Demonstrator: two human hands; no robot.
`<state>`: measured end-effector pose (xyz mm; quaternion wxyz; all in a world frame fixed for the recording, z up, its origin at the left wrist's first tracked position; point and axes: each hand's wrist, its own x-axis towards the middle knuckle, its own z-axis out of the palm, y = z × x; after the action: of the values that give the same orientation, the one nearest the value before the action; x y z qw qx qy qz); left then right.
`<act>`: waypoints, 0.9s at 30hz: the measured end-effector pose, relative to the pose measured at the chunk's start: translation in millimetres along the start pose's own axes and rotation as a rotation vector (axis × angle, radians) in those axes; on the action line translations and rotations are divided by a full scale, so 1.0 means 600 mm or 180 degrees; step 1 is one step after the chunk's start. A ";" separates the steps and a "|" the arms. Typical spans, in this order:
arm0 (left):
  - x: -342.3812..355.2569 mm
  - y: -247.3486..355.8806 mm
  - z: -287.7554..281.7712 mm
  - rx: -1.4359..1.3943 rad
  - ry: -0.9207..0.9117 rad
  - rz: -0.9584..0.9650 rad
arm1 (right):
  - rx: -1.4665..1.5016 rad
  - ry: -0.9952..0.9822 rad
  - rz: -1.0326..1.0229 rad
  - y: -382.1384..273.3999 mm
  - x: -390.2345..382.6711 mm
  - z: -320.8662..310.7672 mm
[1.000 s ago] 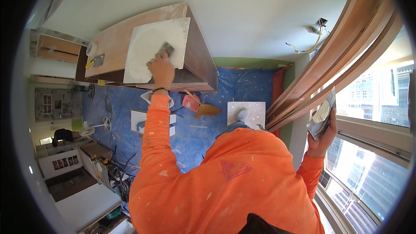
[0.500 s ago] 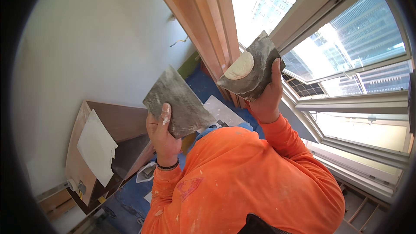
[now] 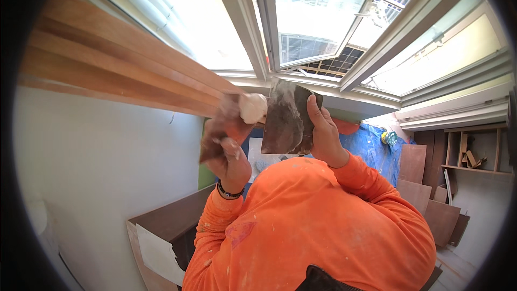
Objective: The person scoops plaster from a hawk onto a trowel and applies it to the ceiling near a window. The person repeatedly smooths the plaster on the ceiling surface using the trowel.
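My left hand (image 3: 235, 170) is closed on a flat putty scraper (image 3: 222, 128), smeared by motion, its thumb lying across the face. At that scraper's right edge sits a thick lump of white putty (image 3: 253, 108). A second flat scraper (image 3: 285, 121), dark grey and roughly rectangular, is gripped along its right side by my right hand (image 3: 326, 136), thumb on top. Pale putty streaks mark its upper face. The two scrapers are side by side in front of my chest, with the lump between them; blur hides whether it touches the right one.
Wooden trim (image 3: 124, 62) runs along the wall at left. Ahead stand window frames, with one sash (image 3: 328, 16) open. Blue plastic sheeting (image 3: 369, 143) and a can (image 3: 389, 138) lie beyond my right arm, near brown boards (image 3: 441, 221). A brown cabinet (image 3: 172, 215) stands lower left.
The view has turned rightward toward the windows. The scrapers have come together, and the putty lump has passed from the right scraper to the left one's edge.
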<state>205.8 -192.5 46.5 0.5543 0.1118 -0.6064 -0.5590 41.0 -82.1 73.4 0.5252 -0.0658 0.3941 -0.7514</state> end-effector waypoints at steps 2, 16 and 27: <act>0.023 0.010 0.051 0.0459 -0.1293 0.0829 | 0.0852 -0.0348 0.0223 -0.018 0.010 -0.052; 0.044 -0.040 0.174 0.2317 -0.1699 -0.0470 | 0.1341 0.0204 -0.0888 -0.117 -0.006 -0.270; 0.043 -0.107 0.218 -0.1463 -0.1657 -0.3834 | 0.0609 -0.0521 -0.0625 -0.127 0.017 -0.328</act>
<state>61.4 -162.1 40.6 -0.0063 0.1709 -0.4182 -0.8921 -120.6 22.9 -13.6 0.4834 -0.1148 0.2683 -0.8253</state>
